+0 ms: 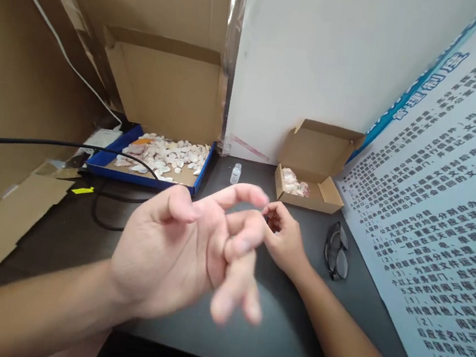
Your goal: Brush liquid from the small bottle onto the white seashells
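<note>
Palm turned up, my left hand [182,253] hovers above the dark table close to the camera. Its fingers are apart and loosely bent, slightly smeared by motion, and nothing lies in the palm. Just beyond its fingertips is my right hand [283,236], with thumb and fingers drawn together. Whatever they may pinch is hidden. A small clear glass vial [236,173] stands upright behind the hands. The open cardboard box [331,197] beyond my right hand contains pale shell-like pieces [293,182] on its left side.
At the back left, a blue-rimmed tray [139,178] holds many whitish shell-like pieces [170,153]. A black cable [59,144] crosses in front of it, near a yellow strip [83,190]. Glasses [337,252] lie at the right beside a printed panel [450,192]. Cardboard walls the left.
</note>
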A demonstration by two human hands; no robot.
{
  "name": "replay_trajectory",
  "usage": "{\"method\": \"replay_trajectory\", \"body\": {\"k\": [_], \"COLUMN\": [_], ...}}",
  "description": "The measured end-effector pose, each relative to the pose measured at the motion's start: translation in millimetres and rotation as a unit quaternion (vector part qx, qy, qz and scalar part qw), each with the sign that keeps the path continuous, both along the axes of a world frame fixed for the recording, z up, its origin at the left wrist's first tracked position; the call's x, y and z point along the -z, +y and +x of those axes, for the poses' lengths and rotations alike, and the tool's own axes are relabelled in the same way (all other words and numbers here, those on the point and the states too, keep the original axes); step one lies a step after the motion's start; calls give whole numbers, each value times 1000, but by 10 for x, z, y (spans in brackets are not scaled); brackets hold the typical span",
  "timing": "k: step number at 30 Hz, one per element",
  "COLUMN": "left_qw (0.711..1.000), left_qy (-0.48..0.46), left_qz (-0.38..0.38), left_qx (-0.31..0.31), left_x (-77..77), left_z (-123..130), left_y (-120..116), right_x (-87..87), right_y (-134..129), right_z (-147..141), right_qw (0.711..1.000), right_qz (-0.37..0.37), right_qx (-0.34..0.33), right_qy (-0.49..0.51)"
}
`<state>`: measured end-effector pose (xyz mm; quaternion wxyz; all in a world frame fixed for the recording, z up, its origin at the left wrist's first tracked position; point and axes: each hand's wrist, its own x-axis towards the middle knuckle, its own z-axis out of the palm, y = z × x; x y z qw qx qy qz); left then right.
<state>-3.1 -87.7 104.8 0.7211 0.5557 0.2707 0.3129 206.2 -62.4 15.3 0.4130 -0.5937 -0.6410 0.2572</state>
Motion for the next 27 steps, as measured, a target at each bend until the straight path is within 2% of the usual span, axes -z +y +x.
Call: {"method": "replay_trajectory", "body": {"k": [2, 3, 4, 5, 7, 8, 10, 11, 12, 15, 16, 18, 21, 24, 27], "left_qw": [999, 999, 995, 980, 924, 903, 870, 842, 805, 666, 652, 639, 637, 639, 635], "left_qy": [-17, 6, 64, 157, 292, 332, 396, 439, 490, 653, 669, 684, 692, 691, 694], "left_qz": [1, 19, 63, 115, 201, 221, 252, 278, 305, 346, 343, 339, 336, 337, 338], "left_qx": [-30, -30, -30, -47, -143, -161, -149, -145, -141, -104, -99, -89, -56, -35, -43], "left_x": [43, 71, 100, 128, 177, 197, 229, 244, 258, 304, 320, 349, 382, 423, 499], "left_z": [-129, -216, -314, -418, -618, -702, -819, -851, -867, -852, -833, -780, -668, -540, -449], "left_y": [116, 194, 282, 376, 562, 649, 808, 886, 967, 1248, 1352, 1551, 1754, 1813, 1815], "right_x": [44, 65, 83, 97, 112, 115, 115, 114, 113, 116, 119, 125, 129, 122, 112], "right_y": [33, 45, 53, 57, 57, 55, 50, 49, 47, 42, 40, 36, 33, 33, 31], "right_z": [14, 16, 16, 14, 5, 0, -7, -9, -10, -10, -9, -9, -12, -15, -15], "right_qw": [999, 999, 999, 1000, 999, 999, 1000, 1000, 1000, 1000, 999, 999, 999, 999, 999], "right_qz": [28, 31, 28, 21, 17, 16, 14, 12, 10, 8, 7, 6, 6, 10, 9], "right_qx": [-13, -13, -15, -17, -21, -23, -25, -25, -26, -29, -31, -35, -37, -38, -41], "right_qy": [8, 9, 11, 15, 17, 17, 12, 10, 8, 9, 9, 11, 16, 23, 28]}}
